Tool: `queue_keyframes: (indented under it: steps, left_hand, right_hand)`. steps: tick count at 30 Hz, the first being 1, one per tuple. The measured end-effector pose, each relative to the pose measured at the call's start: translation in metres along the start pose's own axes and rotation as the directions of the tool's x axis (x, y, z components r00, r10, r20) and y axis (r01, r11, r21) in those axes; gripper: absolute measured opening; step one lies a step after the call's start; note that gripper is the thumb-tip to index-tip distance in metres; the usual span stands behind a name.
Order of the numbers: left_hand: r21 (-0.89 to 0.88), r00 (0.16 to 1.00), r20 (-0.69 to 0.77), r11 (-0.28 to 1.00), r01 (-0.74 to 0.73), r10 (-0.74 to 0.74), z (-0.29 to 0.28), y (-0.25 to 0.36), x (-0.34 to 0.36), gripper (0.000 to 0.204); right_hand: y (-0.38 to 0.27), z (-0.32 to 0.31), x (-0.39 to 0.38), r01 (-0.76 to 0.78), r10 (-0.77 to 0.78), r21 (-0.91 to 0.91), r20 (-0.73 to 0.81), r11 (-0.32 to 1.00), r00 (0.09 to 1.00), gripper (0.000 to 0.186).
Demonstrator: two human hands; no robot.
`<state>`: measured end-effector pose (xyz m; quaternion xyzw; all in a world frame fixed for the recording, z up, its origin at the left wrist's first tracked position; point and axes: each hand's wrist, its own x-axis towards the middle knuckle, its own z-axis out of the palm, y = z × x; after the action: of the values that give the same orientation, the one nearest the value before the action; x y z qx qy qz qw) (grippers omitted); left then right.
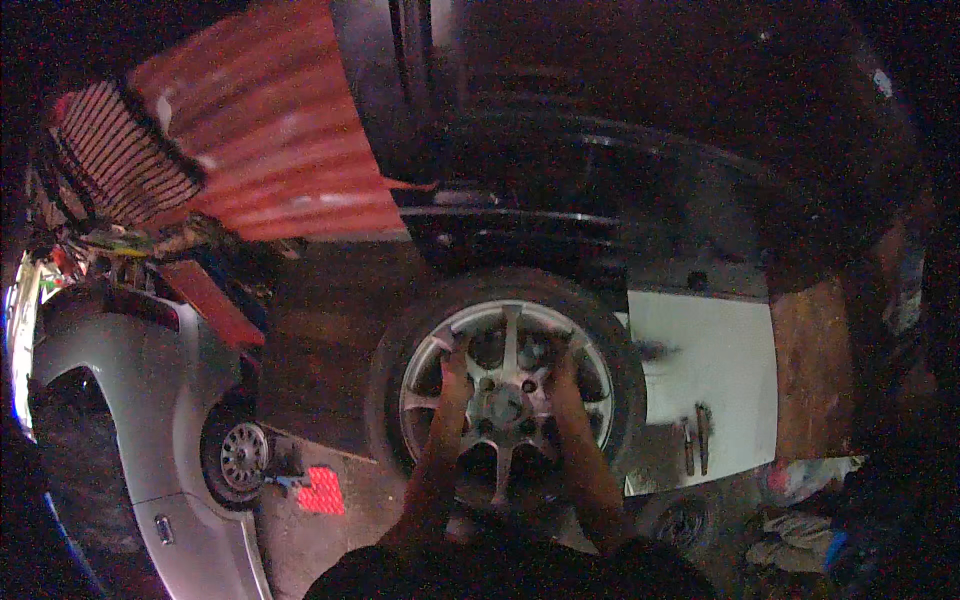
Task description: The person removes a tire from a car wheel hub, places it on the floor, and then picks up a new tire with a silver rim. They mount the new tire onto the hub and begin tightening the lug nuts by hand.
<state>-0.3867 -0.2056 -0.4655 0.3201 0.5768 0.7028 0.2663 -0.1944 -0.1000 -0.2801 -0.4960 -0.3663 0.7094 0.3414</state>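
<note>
A car wheel (508,405) with a silver multi-spoke alloy rim and a black tyre (385,385) stands in the middle, facing me. My left hand (456,362) grips the rim's spokes at the upper left. On the upper right spokes, my right hand (564,364) has hold in the same way. The fingertips of both hands are lost in the dark gaps between the spokes. Beyond the wheel rises the dark body of a car (560,170); whether the wheel touches it I cannot tell.
A white board (725,375) to the right bears two slim dark hand tools (697,440). At left stands a silver car (185,420), with a red patterned piece (322,490) on the floor near it. Red corrugated sheeting (270,130) is at the far left, and cloths (790,540) lie lower right.
</note>
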Motion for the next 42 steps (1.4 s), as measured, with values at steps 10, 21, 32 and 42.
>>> queue_keyframes:
  steps: [10, 21, 32, 42]
  left_hand:
    - [-0.574, 0.874, -0.233, 0.786, 0.230, -0.426, 0.016, 0.035, -0.010, 0.064]
    - [-0.352, 0.809, -0.314, 0.852, 0.388, -0.498, 0.048, 0.164, 0.000, 0.040]
    - [-0.322, 0.866, -0.308, 0.900, 0.295, -0.394, 0.064, 0.217, 0.021, 0.043]
    - [-0.482, 0.830, -0.296, 0.825, 0.297, -0.472, 0.074, 0.265, -0.004, 0.032]
  right_hand:
    - [0.005, 0.001, -0.003, -0.040, 0.045, 0.164, -0.029, 0.986, 0.999, 0.036]
    - [-0.018, 0.004, -0.024, -0.004, 0.040, 0.341, -0.100, 0.940, 0.994, 0.029]
    - [-0.048, 0.009, -0.060, 0.346, -0.295, 0.168, -0.266, 0.923, 0.918, 0.027]
    - [-0.045, -0.008, -0.056, 0.186, -0.063, 0.487, -0.259, 0.853, 0.964, 0.013]
